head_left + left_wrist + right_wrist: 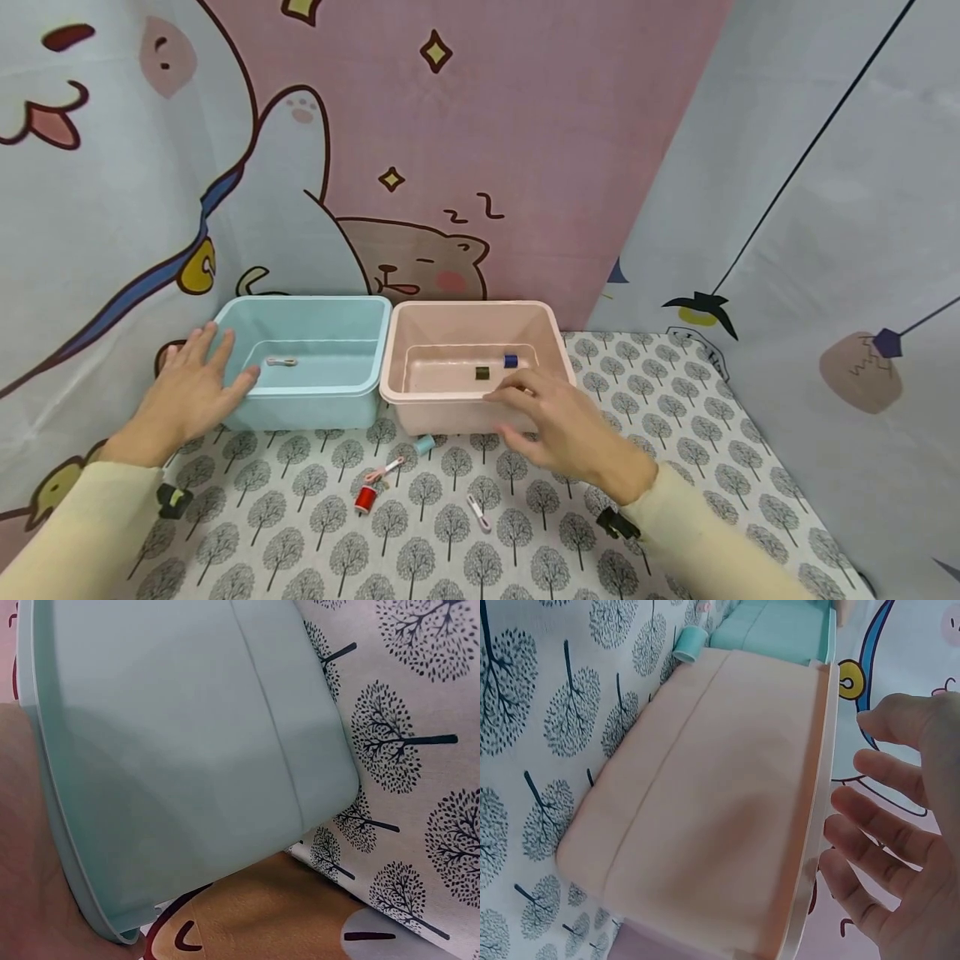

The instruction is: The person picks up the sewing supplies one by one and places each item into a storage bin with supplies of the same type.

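My left hand (191, 387) rests with spread fingers at the left rim of a light blue bin (300, 410). In the left wrist view, that hand (30, 862) lies along the bin's rim. Over the front right rim of a pink bin (442, 414) is my right hand (558, 421), its fingers loosely bent with nothing between them. Inside the pink bin lie a dark green thread spool (482, 373) and a blue thread spool (511, 361). The blue bin holds a small, slim whitish item (281, 362).
On the tree-print cloth (330, 550), in front of the bins, lie a red thread spool (365, 499), a light blue spool (424, 444), a slim pinkish-white item (385, 470) and a slim white item (478, 513). A cartoon-print curtain (540, 150) hangs close behind the bins.
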{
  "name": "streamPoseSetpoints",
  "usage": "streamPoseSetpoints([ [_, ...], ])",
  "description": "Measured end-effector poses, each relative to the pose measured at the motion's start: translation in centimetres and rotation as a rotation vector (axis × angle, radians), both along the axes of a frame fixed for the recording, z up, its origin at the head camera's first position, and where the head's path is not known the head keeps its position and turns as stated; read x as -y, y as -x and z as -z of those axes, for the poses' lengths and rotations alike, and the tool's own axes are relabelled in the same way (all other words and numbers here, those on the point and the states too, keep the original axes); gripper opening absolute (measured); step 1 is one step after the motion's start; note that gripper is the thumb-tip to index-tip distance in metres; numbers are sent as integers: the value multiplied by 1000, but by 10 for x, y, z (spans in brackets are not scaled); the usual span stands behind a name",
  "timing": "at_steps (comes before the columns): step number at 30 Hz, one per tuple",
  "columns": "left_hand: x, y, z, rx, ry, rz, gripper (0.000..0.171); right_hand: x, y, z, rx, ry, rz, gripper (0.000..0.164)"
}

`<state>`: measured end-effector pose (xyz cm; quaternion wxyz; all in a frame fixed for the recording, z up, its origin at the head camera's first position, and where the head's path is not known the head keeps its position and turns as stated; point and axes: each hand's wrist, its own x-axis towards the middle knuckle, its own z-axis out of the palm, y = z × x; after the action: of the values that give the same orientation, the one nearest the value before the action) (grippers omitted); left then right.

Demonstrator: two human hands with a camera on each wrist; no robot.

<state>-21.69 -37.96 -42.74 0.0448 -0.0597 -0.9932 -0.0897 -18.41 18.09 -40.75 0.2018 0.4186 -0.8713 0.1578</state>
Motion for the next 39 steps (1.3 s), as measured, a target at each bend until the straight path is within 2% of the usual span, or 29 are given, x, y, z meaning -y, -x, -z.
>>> streamPoseSetpoints([
  [6, 0, 0, -1, -6, 1, -5, 99, 0, -10, 7, -4, 3, -11, 47],
  [14, 0, 0, 0, -1, -20, -7, 99, 2, -19, 22, -10, -28, -14, 43],
  [26, 2, 0, 3, 2, -21, -3, 98, 7, -33, 51, 153, -111, 10, 43],
  [31, 0, 0, 0, 6, -20, -5, 98, 9, -35, 65, 154, -132, -2, 42],
  [39, 0, 0, 0, 2, -18, -6, 98, 14, -40, 80, 264, -203, -36, 45],
])
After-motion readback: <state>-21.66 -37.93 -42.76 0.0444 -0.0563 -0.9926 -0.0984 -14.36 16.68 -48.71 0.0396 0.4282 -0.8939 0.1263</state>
